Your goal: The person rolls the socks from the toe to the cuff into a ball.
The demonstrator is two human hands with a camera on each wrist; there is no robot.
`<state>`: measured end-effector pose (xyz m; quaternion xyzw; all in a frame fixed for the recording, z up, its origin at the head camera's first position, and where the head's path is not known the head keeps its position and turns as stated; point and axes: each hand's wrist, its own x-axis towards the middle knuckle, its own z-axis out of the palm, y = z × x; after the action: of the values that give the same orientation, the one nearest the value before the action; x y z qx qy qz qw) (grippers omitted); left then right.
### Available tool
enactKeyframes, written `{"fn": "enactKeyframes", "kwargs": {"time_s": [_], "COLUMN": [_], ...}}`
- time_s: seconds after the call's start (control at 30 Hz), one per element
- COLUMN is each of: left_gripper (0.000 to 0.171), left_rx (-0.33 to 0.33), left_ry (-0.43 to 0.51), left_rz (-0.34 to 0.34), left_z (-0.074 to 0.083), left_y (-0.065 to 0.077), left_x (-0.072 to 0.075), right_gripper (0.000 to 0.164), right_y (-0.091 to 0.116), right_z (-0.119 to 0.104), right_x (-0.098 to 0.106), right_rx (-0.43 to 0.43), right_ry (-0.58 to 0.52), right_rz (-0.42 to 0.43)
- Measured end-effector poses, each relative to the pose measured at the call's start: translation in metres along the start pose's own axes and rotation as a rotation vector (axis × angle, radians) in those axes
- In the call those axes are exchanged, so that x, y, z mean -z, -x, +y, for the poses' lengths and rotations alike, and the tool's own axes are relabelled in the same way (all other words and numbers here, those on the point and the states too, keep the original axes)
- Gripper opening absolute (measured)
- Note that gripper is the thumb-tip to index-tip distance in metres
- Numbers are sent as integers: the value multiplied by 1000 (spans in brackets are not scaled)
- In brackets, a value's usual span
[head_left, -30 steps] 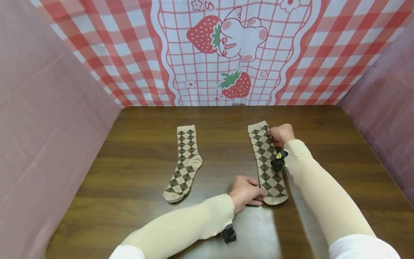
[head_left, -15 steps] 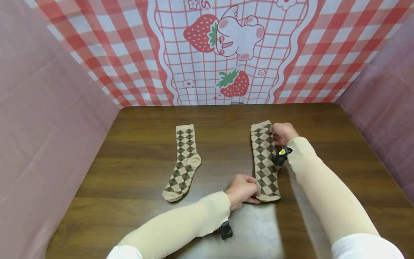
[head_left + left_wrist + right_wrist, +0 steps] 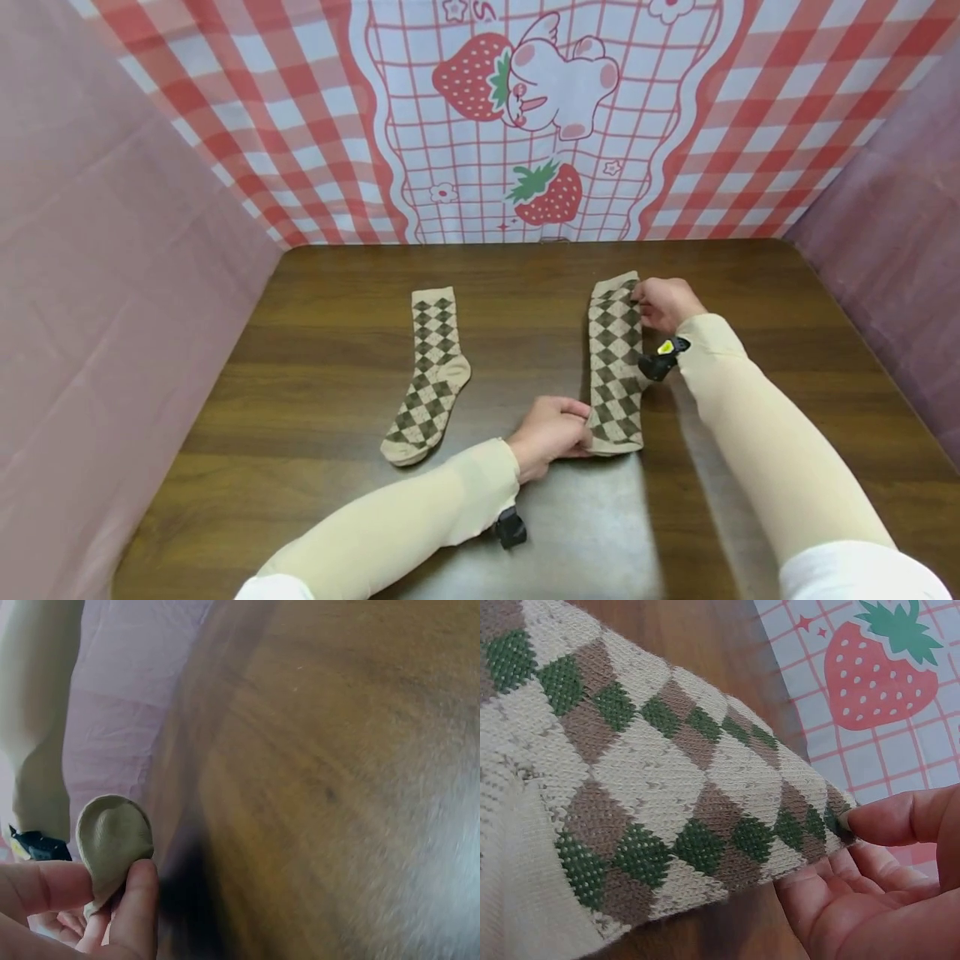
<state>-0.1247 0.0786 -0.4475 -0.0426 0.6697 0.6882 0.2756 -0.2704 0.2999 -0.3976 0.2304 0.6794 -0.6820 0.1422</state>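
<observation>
An argyle sock (image 3: 617, 358), beige with dark green diamonds, stretches between my two hands at the right of the head view. My left hand (image 3: 551, 435) pinches its plain toe end (image 3: 112, 836), which bulges above the fingertips in the left wrist view. At the cuff end, my right hand (image 3: 666, 303) pinches the edge between thumb and fingers; the right wrist view shows the knit (image 3: 682, 780) pulled taut toward that thumb (image 3: 900, 817). A matching sock (image 3: 427, 375) lies flat to the left, toe toward me, touched by neither hand.
Both socks are over a brown wood-grain table (image 3: 315, 392). A red checked cloth with strawberries (image 3: 525, 125) hangs along the back edge. Pink cloth (image 3: 135, 250) walls the left side, and a similar pink cloth (image 3: 892, 250) the right.
The held sock has turned more upright in the head view, its toe end shifting left and away from me with my left hand. My right hand has moved slightly right with the cuff end.
</observation>
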Motion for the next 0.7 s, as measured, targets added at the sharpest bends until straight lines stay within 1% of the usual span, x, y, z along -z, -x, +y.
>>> {"fn": "enactKeyframes", "kwargs": {"time_s": [0.13, 0.3, 0.37, 0.53, 0.7], "left_gripper": [38, 39, 40, 41, 41], "left_rx": [-17, -23, -22, -24, -20], "left_ry": [18, 62, 79, 112, 112], "left_rz": [-20, -59, -73, -96, -113], "left_z": [5, 11, 13, 14, 16], "left_y": [0, 1, 2, 4, 6], "left_x": [6, 12, 14, 20, 26], "right_gripper": [27, 36, 37, 37, 35], "right_y": [2, 2, 1, 2, 3], "right_z": [-6, -9, -10, -12, -13], "right_x": [3, 4, 4, 2, 0], "right_rx": [-28, -40, -38, -28, -37], "right_ry": [-79, -124, -131, -138, -141], "right_rz": [-69, -157, -179, -203, -227]}}
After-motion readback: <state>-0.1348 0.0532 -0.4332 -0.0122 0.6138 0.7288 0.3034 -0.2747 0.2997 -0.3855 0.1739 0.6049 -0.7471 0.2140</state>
